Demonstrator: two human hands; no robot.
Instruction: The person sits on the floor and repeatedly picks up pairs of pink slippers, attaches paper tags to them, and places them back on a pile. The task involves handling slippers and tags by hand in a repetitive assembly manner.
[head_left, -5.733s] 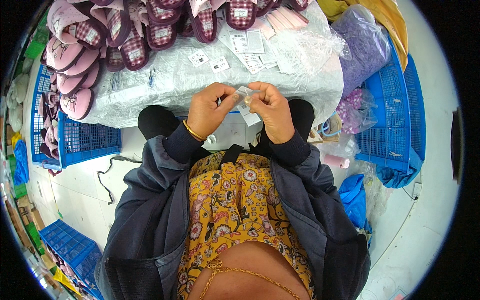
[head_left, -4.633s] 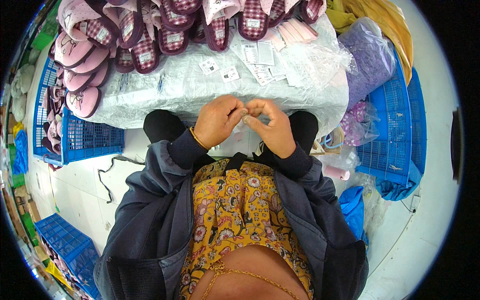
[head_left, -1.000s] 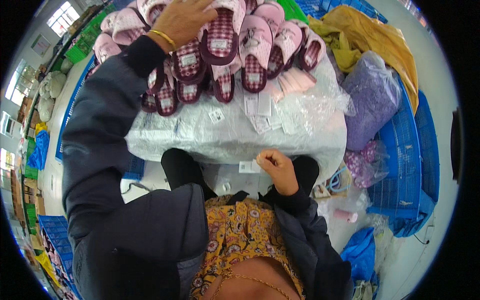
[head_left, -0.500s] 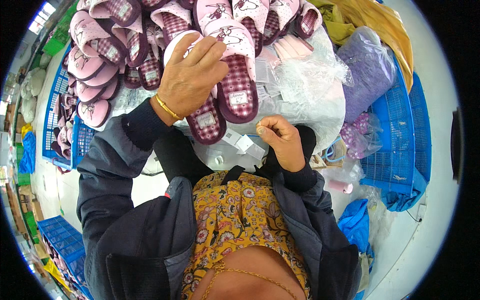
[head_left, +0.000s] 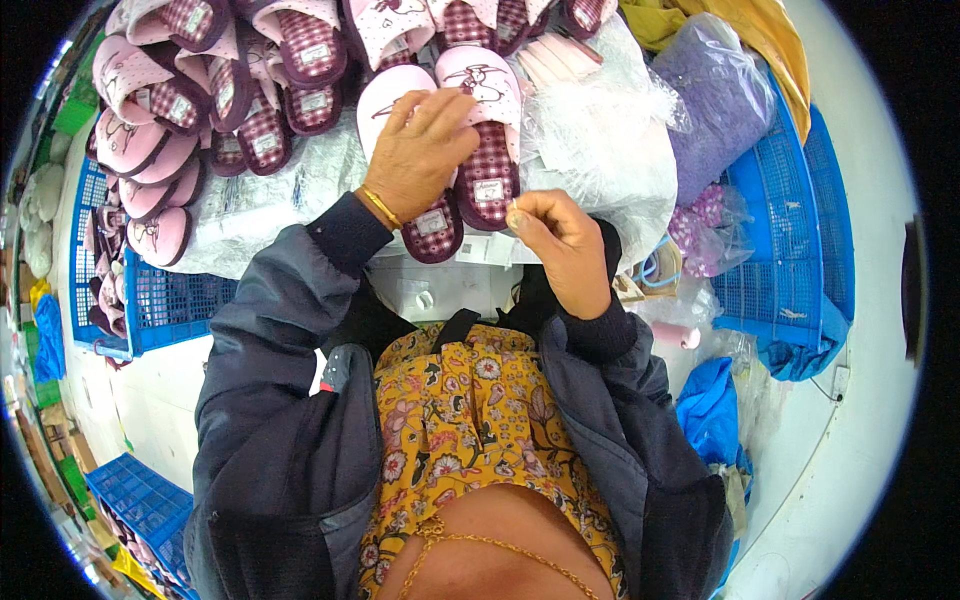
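Observation:
A pair of pink slippers (head_left: 488, 150) with burgundy checked insoles lies at the table's near edge, heels towards me. My left hand (head_left: 420, 152) is closed over the pair, its bent fingers across the pink uppers; it hides much of the left slipper (head_left: 434, 228). Just right of the right slipper's heel, my right hand (head_left: 563, 245) pinches thumb and forefinger together. What sits in that pinch is too small to make out. Pale tags (head_left: 488, 246) show partly below the heels.
More pink slippers (head_left: 265, 135) are heaped at the table's far left. Clear plastic wrapping (head_left: 600, 120) and pale pink pieces (head_left: 562, 60) lie to the right. Blue crates (head_left: 185, 305) stand left and right of the table, with a bagged purple bundle (head_left: 712, 110) at the right.
The slipper pair has moved right, away from the heap, with my left hand on it. My right hand has come up closer to the right heel. The tags are now mostly hidden.

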